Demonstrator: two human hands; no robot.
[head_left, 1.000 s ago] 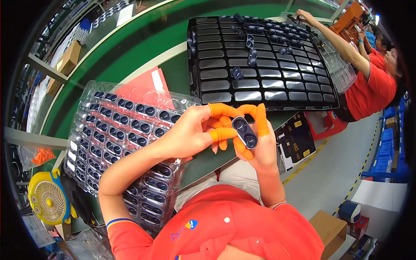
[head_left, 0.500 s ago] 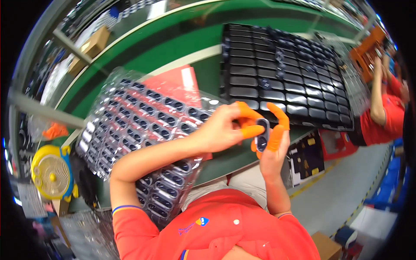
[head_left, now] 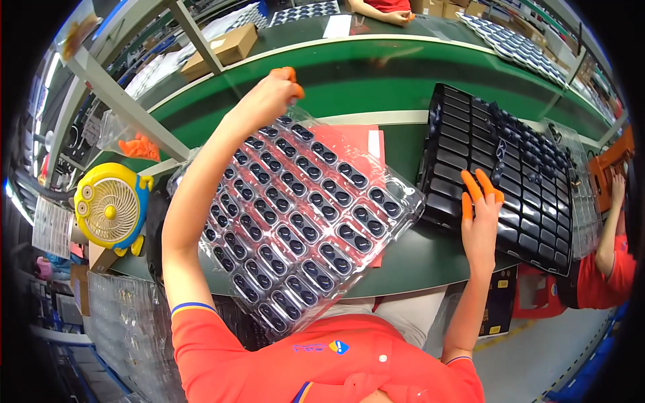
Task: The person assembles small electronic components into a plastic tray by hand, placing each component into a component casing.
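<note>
My left hand (head_left: 269, 101), with orange finger covers, reaches over the far edge of the clear plastic tray (head_left: 411, 195). Its fingers are closed together; a small dark spot shows under them, but what they hold is hidden. Rows of oval grey pieces (head_left: 354, 237), each with two dark round lenses, fill the tray's pockets. To the right, my right hand (head_left: 480, 218) hovers at the near left part of a black compartment tray (head_left: 453, 158). Its orange-covered fingers are spread and nothing is in them. Small dark pieces (head_left: 500, 151) lie in some of that tray's far compartments.
A red sheet (head_left: 376, 144) lies under the clear tray on the green table (head_left: 396, 269). At left stands a yellow and blue fan (head_left: 111, 208) near a metal post (head_left: 127, 101). Co-workers' arms (head_left: 608, 225) show at the right and far side.
My hands have parted: the left went to the clear tray's far edge, the right to the black tray. The oval piece has left my right hand. The whole view has shifted.
</note>
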